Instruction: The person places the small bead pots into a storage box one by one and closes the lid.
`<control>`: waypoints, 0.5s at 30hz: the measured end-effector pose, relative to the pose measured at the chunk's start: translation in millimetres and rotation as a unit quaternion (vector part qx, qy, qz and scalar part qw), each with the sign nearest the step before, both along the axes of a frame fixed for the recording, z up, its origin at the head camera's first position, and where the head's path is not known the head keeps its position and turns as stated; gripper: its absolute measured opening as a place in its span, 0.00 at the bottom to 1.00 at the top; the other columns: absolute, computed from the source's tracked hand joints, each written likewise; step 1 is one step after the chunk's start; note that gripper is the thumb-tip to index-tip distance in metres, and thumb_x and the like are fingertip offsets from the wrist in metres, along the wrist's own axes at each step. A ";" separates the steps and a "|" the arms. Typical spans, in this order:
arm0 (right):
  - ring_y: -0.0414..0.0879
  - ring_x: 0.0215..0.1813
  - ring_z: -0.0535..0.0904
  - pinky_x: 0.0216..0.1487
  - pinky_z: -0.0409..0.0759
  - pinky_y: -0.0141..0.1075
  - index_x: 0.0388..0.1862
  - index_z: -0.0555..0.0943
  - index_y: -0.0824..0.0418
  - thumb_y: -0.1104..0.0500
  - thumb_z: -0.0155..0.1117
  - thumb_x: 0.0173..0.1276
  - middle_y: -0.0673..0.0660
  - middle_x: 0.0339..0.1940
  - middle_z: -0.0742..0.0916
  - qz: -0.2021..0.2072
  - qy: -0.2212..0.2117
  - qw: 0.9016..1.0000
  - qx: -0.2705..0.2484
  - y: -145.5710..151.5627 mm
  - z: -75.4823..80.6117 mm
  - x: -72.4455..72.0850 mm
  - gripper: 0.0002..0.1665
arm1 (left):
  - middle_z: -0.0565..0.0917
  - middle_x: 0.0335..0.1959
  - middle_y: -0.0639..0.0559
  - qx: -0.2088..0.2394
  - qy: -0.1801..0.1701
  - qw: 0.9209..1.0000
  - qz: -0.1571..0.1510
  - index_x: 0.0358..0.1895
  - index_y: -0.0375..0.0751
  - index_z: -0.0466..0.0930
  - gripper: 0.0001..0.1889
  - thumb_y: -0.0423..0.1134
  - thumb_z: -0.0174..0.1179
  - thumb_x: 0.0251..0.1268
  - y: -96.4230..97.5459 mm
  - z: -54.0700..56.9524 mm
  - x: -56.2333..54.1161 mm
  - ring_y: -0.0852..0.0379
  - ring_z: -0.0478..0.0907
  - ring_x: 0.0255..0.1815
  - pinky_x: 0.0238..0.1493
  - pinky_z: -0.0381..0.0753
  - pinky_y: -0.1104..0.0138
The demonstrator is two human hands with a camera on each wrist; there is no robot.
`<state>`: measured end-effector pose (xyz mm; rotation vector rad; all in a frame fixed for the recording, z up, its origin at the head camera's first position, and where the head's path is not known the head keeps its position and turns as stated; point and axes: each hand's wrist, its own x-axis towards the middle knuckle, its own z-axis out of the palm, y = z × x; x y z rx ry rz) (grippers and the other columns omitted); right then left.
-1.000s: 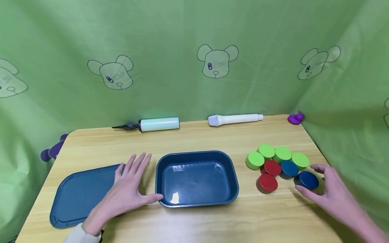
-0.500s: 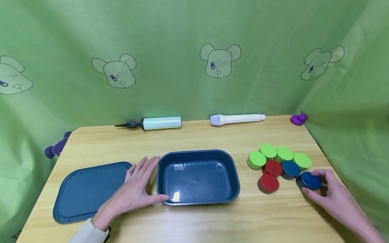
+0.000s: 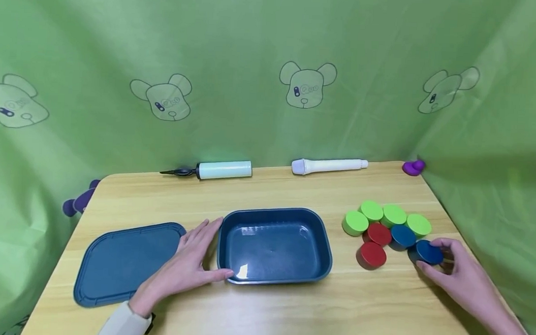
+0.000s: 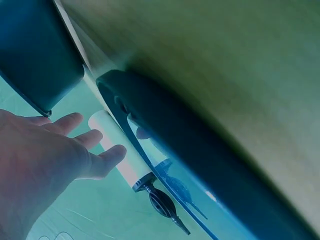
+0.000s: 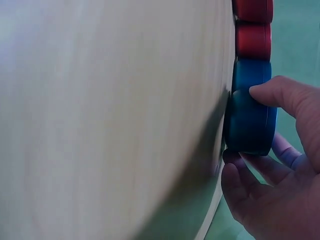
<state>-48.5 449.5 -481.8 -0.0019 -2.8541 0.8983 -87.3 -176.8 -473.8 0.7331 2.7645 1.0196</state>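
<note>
My right hand (image 3: 465, 280) pinches a blue round block (image 3: 426, 252), thumb on its near side and fingers at its far right; the right wrist view shows the same grip on this blue block (image 5: 251, 122). Just behind it stands a second blue block (image 3: 402, 238), with two red blocks (image 3: 372, 256) to the left. Several green blocks (image 3: 355, 223) line the back of the group. At the left side of a dark blue rectangular tub (image 3: 270, 281), my left hand (image 3: 189, 268) lies with spread, straight fingers, its thumb at the front left corner and fingertips by the rear one.
A flat blue lid (image 3: 123, 263) lies on the table left of the tub, partly under my left forearm. Along the back edge rest a hand pump (image 3: 223, 170) and a white microphone-shaped stick (image 3: 330, 165). Green curtains (image 3: 235, 87) surround the table.
My right hand has come in on the nearest blue block and now pinches it. My left hand has moved right, up against the tub's side. The head view has shifted slightly.
</note>
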 end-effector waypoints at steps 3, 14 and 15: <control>0.16 0.45 0.69 0.40 0.71 0.14 0.65 0.75 0.70 0.60 0.85 0.66 0.75 0.56 0.84 -0.012 0.003 1.000 -0.003 -4.2 0.6 3.3 0.36 | 0.56 0.89 0.44 0.003 0.000 1.000 0.000 0.92 0.59 0.46 0.61 0.76 0.70 0.63 -0.7 -0.7 -0.1 0.36 0.47 0.89 0.77 0.43 0.25; 0.20 0.45 0.71 0.38 0.73 0.15 0.67 0.72 0.70 0.57 0.84 0.69 0.77 0.55 0.83 -0.044 -0.004 0.999 -0.005 -20.0 20.6 13.1 0.38 | 0.55 0.90 0.51 0.014 -0.017 1.000 0.000 0.92 0.64 0.46 0.59 0.75 0.69 0.64 0.2 -2.1 0.8 0.37 0.46 0.89 0.77 0.41 0.24; 0.21 0.44 0.72 0.37 0.73 0.15 0.67 0.72 0.70 0.55 0.84 0.69 0.77 0.56 0.83 -0.049 -0.010 0.999 -0.003 -22.0 23.3 14.5 0.38 | 0.55 0.90 0.52 0.014 -0.021 1.000 0.001 0.92 0.65 0.46 0.59 0.75 0.69 0.64 0.3 -2.0 1.0 0.37 0.46 0.89 0.77 0.41 0.25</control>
